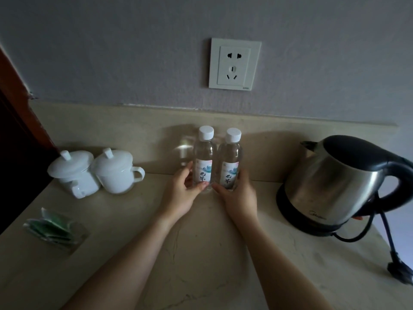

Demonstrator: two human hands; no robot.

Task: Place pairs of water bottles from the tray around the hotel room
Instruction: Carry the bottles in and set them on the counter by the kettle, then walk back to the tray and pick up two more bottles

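Observation:
Two clear water bottles with white caps and pale labels stand upright side by side on the beige stone counter [201, 253], close to the back wall. My left hand [182, 193] grips the base of the left bottle [203, 157]. My right hand [240, 195] wraps the base of the right bottle [230, 159]. The two bottles touch or nearly touch. No tray is in view.
Two white lidded mugs [96, 173] stand at the left. A clear holder of green sachets [53, 227] lies near the left edge. A steel electric kettle [339, 182] on its black base sits at the right, its cord [388, 238] trailing right. A wall socket [234, 63] is above.

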